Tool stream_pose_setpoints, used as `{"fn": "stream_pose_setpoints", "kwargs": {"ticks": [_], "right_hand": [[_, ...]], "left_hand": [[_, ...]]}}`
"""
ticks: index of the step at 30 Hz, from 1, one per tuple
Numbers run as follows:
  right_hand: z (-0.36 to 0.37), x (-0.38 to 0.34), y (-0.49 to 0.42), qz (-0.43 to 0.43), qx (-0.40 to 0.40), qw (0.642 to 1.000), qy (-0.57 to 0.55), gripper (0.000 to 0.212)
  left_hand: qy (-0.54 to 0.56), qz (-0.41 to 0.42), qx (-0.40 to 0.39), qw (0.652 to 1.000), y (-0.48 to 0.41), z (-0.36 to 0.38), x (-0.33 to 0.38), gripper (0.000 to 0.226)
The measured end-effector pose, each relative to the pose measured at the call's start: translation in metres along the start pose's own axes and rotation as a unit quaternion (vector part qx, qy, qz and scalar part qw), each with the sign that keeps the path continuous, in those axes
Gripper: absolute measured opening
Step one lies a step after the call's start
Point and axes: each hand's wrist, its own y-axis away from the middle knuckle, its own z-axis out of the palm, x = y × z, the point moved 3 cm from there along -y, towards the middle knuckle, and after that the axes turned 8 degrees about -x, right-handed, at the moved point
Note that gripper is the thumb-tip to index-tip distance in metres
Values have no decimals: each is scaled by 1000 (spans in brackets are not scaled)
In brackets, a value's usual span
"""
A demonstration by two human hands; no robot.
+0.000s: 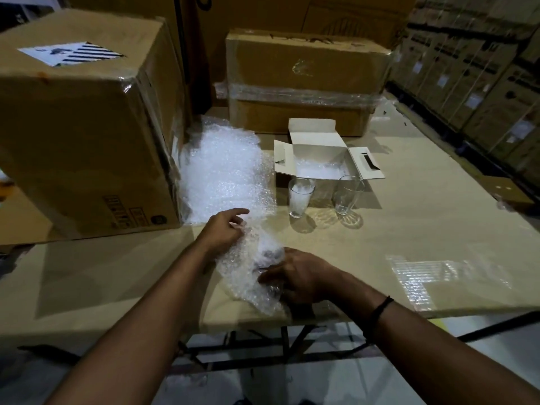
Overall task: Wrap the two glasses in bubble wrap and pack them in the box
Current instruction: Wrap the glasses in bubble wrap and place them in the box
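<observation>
Two clear glasses stand upright on the table, one on the left (299,197) and one on the right (347,194), just in front of the open white box (321,141). A sheet of bubble wrap (251,276) lies near the table's front edge, trailing from a bigger pile of bubble wrap (225,171) behind it. My left hand (225,229) grips the sheet's upper edge with its index finger stretched out. My right hand (298,276) holds the sheet's right side, fingers curled into it. Both glasses stand apart from my hands.
A large cardboard box (87,127) stands on the left of the table (409,229). A taped cardboard box (304,80) sits behind the white box. Stacked cartons (482,83) line the right. Some bubble wrap lies inside the white box.
</observation>
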Motion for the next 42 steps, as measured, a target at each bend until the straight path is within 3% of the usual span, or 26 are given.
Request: {"fn": "stream_pose_setpoints", "kwargs": {"ticks": [4, 7, 9, 12, 16, 18, 21, 24, 25, 27, 30, 33, 37, 42], "right_hand": [[-4, -1, -4, 40, -36, 998, -17, 42], [-3, -1, -10, 53, -55, 997, -25, 57], [-2, -1, -12, 56, -61, 996, -27, 60], [0, -2, -10, 60, -65, 995, -54, 62], [10, 9, 16, 82, -72, 991, -81, 65], [14, 18, 34, 101, -63, 987, -105, 69], [15, 26, 49, 126, -1, 969, -213, 70], [8, 31, 53, 192, 122, 903, -364, 56], [5, 35, 54, 230, 171, 890, -354, 44], [1, 47, 56, 357, 217, 881, -220, 30], [2, 53, 60, 527, 80, 843, -70, 51], [7, 56, 62, 566, -23, 814, -128, 58], [7, 69, 57, 548, -5, 810, -207, 41], [-19, 91, 65, 496, 74, 846, -182, 15]], "left_hand": [[65, 35, 22, 997, 5, -5, 18, 19], [18, 26, -51, 998, 7, 2, 42, 53], [-32, -3, -91, 995, 4, 11, 50, 61], [-106, -13, -114, 988, -6, 18, 41, 31], [14, 33, -78, 996, -1, 6, 27, 26], [79, -9, -57, 995, 4, 2, 16, 38], [116, -39, -73, 990, 5, 8, 6, 46], [130, -72, -41, 988, 11, 13, 25, 37], [164, -85, -33, 982, 13, 16, 31, 29], [218, -107, -42, 969, 15, 24, 40, 23], [76, -76, -77, 991, 10, 27, 39, 41], [-72, -28, -122, 990, 9, 29, 41, 50], [-161, 45, -163, 972, 11, 34, 43, 89], [-238, 130, -82, 959, 8, 43, 46, 90]]}}
